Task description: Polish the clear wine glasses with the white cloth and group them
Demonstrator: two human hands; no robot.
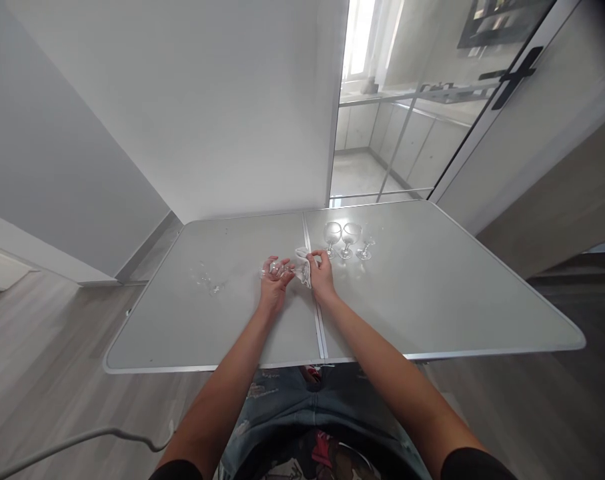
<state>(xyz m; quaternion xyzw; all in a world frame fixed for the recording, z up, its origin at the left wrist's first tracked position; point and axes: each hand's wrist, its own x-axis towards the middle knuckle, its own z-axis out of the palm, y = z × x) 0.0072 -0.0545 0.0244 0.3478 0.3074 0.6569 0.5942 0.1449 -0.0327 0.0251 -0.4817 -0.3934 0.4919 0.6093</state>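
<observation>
Near the middle of the table, my left hand (273,287) is closed around the bowl of a clear stemmed glass (277,268), which lies sideways with its foot toward the right. A white cloth (303,273) is pinched in my right hand (322,277) and pressed against the foot end of that glass. The cloth and fingers partly hide the foot. Just beyond my right hand, several stemmed glasses stand upright in a row, among them a left glass (333,233), a middle glass (351,235) and a right glass (365,243).
Faint clear glassware (209,283) lies on the left part of the grey folding table (432,293). A metal-edged seam (319,330) runs down the table's middle. Behind stand a white wall (232,133) and a glazed door with a black handle (517,77). A grey cable (107,433) hangs at lower left.
</observation>
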